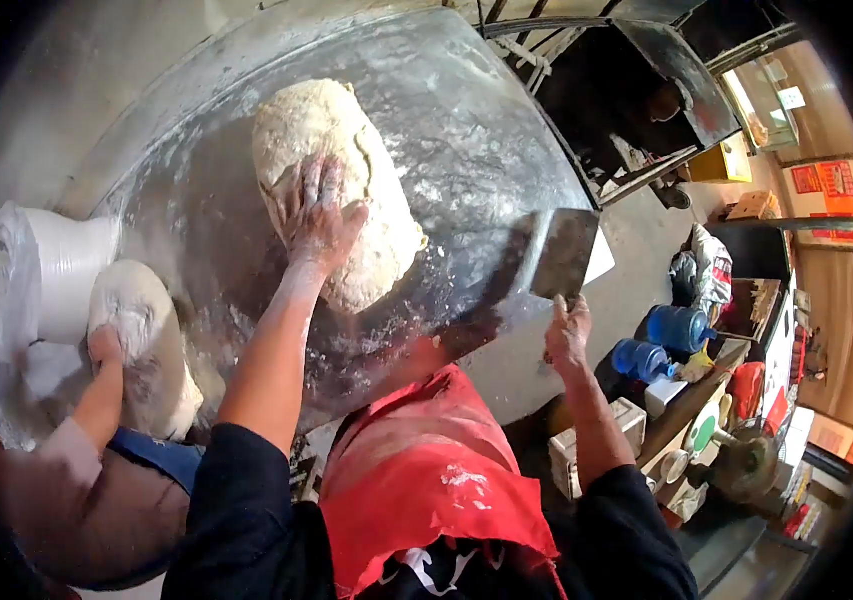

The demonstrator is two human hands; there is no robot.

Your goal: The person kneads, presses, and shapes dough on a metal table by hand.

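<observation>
A big oblong mass of dough (386,200) lies on the floury metal worktable (486,110). My left hand (318,215) rests on top of it, fingers stretched out and dusted with flour. Over at the table's right edge, my right hand (568,328) grips a flat, dark rectangular dough scraper (563,255) by its near edge. The scraper is held up, away from the dough. A red apron (426,480) with flour marks covers my front.
At left, another person's hand (106,345) touches a second lump of dough (136,300) beside a white plastic-wrapped sack (66,270). Blue water jugs (678,328), a white crate (601,440) and a cluttered bench stand to the right. A dark metal cabinet (606,90) adjoins the table's far right.
</observation>
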